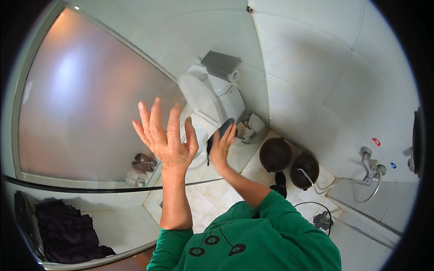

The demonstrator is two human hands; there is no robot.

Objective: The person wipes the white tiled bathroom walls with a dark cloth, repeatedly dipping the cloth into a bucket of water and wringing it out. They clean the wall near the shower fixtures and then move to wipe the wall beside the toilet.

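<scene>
My left hand [168,142] is raised with its fingers spread and nothing in it. Behind it stands a white toilet [202,135], its lid [196,93] up. Slightly blurred, my right hand [222,149] grips a dark, flat, flexible-looking item [225,127] beside the toilet bowl. The fingers cover part of this item, and I cannot tell exactly what it is. A waste bin [249,140] full of crumpled paper is just beyond my right fingertips. On the toilet tank [232,101] are a grey box [220,62] and a toilet paper roll [233,76].
Two dark brown buckets [275,139] stand by the right wall, a hose [307,176] reaching into one from the wall-mounted mixer tap [368,166]. Shoes [144,163] sit beside the frosted glass panel [91,101]. Dark fabric [64,230] hangs at lower left. A grey mop head [322,221] lies lower right.
</scene>
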